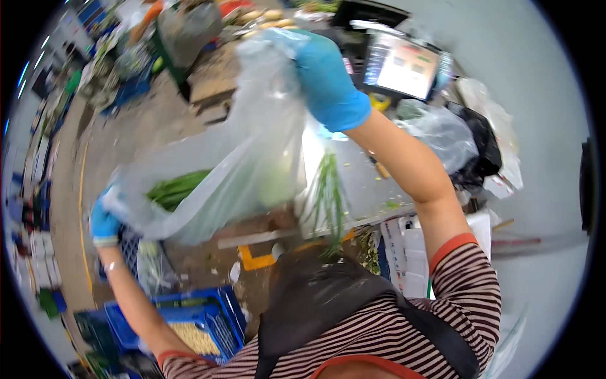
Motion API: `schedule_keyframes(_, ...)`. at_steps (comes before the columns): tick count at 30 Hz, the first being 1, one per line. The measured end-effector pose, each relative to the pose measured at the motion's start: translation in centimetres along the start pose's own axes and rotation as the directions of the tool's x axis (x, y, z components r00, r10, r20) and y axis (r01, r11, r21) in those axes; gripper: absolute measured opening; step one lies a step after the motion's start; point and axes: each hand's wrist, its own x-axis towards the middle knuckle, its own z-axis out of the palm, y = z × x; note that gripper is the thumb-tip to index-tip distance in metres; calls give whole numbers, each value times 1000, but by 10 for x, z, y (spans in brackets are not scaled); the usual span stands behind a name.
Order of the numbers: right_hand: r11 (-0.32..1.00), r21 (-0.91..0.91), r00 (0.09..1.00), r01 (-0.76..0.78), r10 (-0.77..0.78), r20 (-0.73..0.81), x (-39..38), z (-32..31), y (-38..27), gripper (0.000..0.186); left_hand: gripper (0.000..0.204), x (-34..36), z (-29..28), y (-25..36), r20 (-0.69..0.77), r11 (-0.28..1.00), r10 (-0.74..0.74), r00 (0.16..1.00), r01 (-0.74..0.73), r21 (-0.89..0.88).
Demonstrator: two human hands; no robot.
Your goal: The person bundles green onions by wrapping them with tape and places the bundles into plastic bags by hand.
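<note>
Both hands wear blue gloves and stretch a translucent plastic bag (246, 139) between them. My right hand (327, 82) is raised at top centre, fingers closed on one end of the bag; my left hand (104, 218) grips the other end at the left. Long green leafy vegetables (175, 189) lie inside the bag, with a paler shape beside them seen through the plastic. Thin green stalks (329, 196) show right of the bag at the edge of the metal worktable (372, 196).
A lit screen (403, 62) stands at the back, near loose plastic bags (435, 132) and a black bag (476, 155). Blue crates (222, 303) sit low at left, beside a dark basket (131, 249). Produce piles (262, 16) lie farther back. A pale wall is at right.
</note>
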Motion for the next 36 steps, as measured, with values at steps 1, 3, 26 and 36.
schedule_keyframes(1, 993, -96, 997, -71, 68, -38, 2, -1, 34, 23, 28, 10, 19, -1, 56, 996, -56, 997, 60, -67)
schedule_keyframes(3, 945, 3, 942, -326, 325, -81, -14, 22, 87, 26, 25, -4, 46, -54, 245, 622, -331, 911, 406, -669)
schedule_keyframes(26, 542, -114, 538, -832, 741, -401, -209, -57, 196, 75, 72, -60, 179, -165, -35, 346, -732, 680, 327, -879)
schedule_keyframes(36, 179, -235, 292, -955, 698, -654, -282, -194, 218, 65, 61, -69, 162, -149, -231, 513, -781, 580, 385, -767)
